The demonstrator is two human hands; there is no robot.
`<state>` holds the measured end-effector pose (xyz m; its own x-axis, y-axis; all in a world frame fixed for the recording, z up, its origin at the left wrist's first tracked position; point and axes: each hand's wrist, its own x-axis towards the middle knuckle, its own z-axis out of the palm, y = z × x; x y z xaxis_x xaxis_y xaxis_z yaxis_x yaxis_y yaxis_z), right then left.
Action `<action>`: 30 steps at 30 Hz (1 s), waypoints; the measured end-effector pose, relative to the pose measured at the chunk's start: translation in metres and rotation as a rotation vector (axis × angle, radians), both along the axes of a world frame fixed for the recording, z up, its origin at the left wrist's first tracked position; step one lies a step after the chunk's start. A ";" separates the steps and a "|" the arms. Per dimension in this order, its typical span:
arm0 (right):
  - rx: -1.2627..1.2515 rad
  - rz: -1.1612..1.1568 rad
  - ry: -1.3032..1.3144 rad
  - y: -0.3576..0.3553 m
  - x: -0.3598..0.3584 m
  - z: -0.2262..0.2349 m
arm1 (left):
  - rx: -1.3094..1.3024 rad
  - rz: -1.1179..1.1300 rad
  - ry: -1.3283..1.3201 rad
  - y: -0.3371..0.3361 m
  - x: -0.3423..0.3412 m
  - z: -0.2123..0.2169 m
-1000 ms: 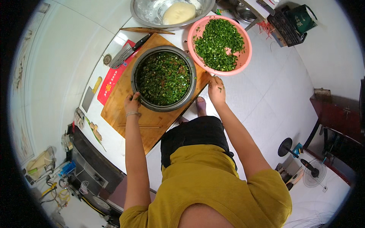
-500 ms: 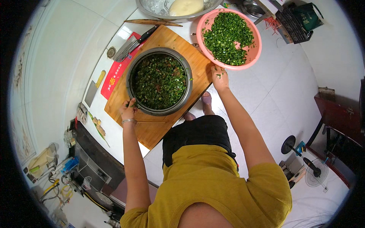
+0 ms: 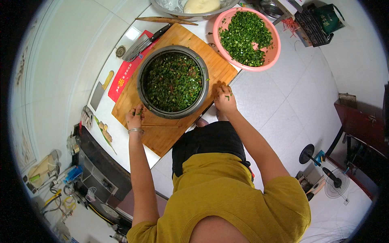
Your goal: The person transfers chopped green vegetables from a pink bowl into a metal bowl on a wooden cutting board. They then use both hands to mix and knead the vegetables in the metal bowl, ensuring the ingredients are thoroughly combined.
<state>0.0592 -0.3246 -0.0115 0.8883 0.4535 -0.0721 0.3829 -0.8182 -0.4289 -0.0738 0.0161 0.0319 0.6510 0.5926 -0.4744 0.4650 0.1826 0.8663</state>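
A round metal pot (image 3: 141,90) stands on a wooden cutting board (image 3: 164,139). It is filled with a dark green chopped mixture (image 3: 174,83) with reddish-brown bits. By the pot's near left side, over the board, my left hand (image 3: 134,118) has loosely bent, parted fingers and holds nothing I can see. My right hand (image 3: 225,100) is at the board's right edge, fingers curled in and nothing visible in them. Green scraps cling to both hands. Beyond the right hand sits a pink basin (image 3: 276,50) of chopped green onions (image 3: 245,38).
A large metal bowl (image 3: 172,13) with pale dough (image 3: 201,5) stands at the back. A rolling pin (image 3: 166,20) lies before it. Left of the board are a multi-bladed knife (image 3: 137,47), a red mat (image 3: 120,86), a cleaver (image 3: 98,95) and pieces of ginger (image 3: 104,130).
My right hand has come from the board's corner beside the pink basin nearer and to the left along the edge. My left hand has drawn slightly away from the pot's rim.
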 end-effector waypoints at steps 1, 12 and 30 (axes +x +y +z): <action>0.019 -0.005 -0.021 0.002 -0.005 -0.001 | -0.031 0.024 -0.012 -0.001 -0.001 0.001; -0.093 0.057 -0.144 0.007 0.000 -0.029 | -0.058 0.038 0.030 0.004 -0.012 0.001; 0.945 -0.240 0.197 0.057 0.020 0.139 | 0.022 0.025 -0.026 -0.001 -0.018 0.010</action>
